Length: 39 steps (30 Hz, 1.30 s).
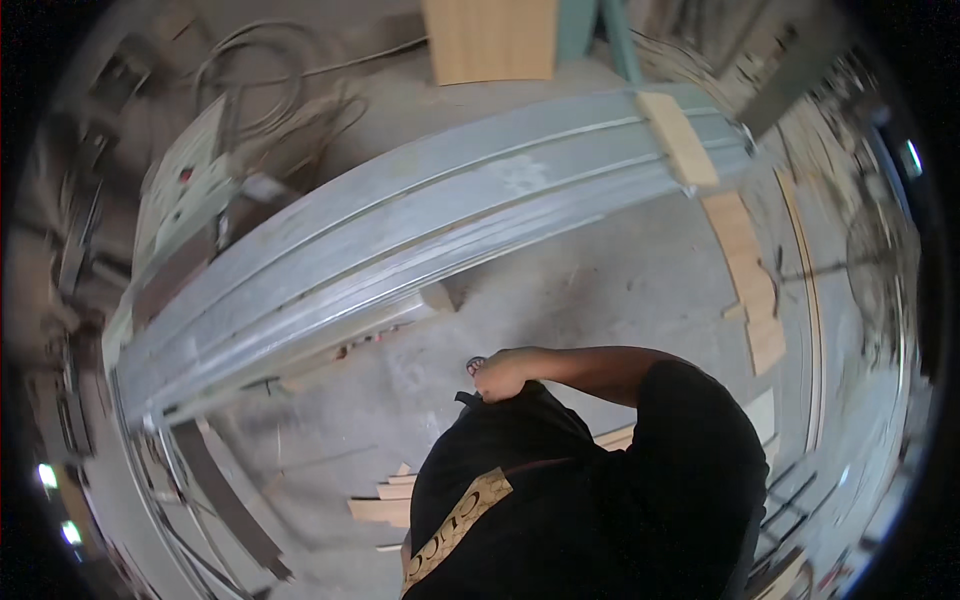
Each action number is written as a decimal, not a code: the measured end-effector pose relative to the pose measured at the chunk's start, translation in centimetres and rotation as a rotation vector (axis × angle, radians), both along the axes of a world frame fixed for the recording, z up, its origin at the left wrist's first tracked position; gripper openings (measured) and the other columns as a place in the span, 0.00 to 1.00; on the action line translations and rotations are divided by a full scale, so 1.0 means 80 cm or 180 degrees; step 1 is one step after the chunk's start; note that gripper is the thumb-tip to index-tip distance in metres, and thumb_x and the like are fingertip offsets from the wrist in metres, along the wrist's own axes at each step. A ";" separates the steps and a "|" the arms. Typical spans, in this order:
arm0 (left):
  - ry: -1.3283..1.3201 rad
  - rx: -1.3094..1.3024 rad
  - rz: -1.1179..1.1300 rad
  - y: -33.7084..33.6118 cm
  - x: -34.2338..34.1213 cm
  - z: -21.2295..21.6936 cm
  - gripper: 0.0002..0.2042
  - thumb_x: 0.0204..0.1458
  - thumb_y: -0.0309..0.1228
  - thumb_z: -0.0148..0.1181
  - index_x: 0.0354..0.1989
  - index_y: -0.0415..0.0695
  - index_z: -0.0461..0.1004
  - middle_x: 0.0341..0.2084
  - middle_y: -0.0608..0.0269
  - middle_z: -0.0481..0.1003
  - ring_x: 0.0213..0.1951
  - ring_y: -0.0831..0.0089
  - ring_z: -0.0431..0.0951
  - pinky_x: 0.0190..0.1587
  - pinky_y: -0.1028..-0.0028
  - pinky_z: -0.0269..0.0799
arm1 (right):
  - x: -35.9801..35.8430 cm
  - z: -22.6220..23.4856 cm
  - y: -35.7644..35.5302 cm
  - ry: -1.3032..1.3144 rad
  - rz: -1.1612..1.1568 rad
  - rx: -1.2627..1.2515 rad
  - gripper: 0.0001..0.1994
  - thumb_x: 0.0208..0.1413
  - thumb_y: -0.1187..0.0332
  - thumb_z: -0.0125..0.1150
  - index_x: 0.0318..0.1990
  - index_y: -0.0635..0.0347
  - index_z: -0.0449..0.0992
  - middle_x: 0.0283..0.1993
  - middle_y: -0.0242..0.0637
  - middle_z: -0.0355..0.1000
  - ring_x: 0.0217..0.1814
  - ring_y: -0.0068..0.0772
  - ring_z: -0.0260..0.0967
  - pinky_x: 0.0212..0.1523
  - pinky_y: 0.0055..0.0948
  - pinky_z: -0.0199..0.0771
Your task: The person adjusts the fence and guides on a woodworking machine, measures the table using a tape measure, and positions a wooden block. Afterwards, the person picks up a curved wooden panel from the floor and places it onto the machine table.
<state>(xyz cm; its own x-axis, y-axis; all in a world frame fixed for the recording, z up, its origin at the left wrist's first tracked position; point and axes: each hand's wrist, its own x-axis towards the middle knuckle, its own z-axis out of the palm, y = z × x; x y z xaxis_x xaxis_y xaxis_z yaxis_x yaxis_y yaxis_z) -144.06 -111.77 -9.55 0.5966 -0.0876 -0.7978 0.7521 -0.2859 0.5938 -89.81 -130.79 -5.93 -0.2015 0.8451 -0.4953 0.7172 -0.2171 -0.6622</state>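
My right hand [503, 374] is in front of my body at waist height, its fingers closed round a small round thing with a dark and reddish patterned face [475, 367]. What kind of thing it is cannot be made out. A short dark strap end [466, 398] sticks out beside that hand, against my black shirt [560, 500]. My left hand does not show; my body covers that side. Beyond my right hand, and apart from it, a long grey metal machine table [420, 205] with lengthwise grooves runs across the view.
A pale wooden block [679, 138] lies across the machine table's right end. Wooden boards lie on the floor at right [750, 285] and in a small pile [385, 508] by my left side. A wide board [490, 40] stands at the back. Coiled hose [250, 80] hangs far left.
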 end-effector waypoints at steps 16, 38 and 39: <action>-0.1195 0.1061 -0.1772 0.018 0.460 0.047 0.13 0.61 0.39 0.56 0.43 0.42 0.78 0.40 0.50 0.81 0.45 0.53 0.81 0.48 0.63 0.75 | -0.152 0.072 -0.264 0.0003 -0.2871 -0.0142 0.19 0.57 0.55 0.52 0.35 0.62 0.81 0.34 0.53 0.78 0.39 0.60 0.77 0.43 0.54 0.75; 0.0893 0.0796 0.1480 -0.222 0.505 -0.125 0.19 0.59 0.42 0.58 0.52 0.41 0.73 0.34 0.56 0.81 0.28 0.68 0.81 0.24 0.69 0.73 | 0.173 0.000 -0.560 0.0722 -0.1577 0.0181 0.18 0.61 0.59 0.51 0.31 0.65 0.78 0.33 0.55 0.77 0.36 0.59 0.76 0.40 0.52 0.74; 0.0850 0.0786 0.1329 -0.236 0.497 -0.124 0.18 0.61 0.42 0.56 0.51 0.41 0.74 0.33 0.56 0.81 0.29 0.69 0.81 0.25 0.68 0.74 | 0.181 -0.014 -0.569 0.0798 -0.1337 0.0190 0.18 0.61 0.59 0.51 0.31 0.65 0.78 0.33 0.55 0.77 0.36 0.59 0.76 0.40 0.52 0.74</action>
<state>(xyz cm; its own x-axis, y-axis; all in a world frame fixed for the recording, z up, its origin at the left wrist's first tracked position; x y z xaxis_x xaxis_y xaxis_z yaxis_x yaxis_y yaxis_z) -104.29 -130.63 -19.47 0.3147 0.3220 -0.8929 0.9467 -0.0378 0.3200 -75.34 -176.33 -7.07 0.0560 0.9042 -0.4235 0.3927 -0.4099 -0.8233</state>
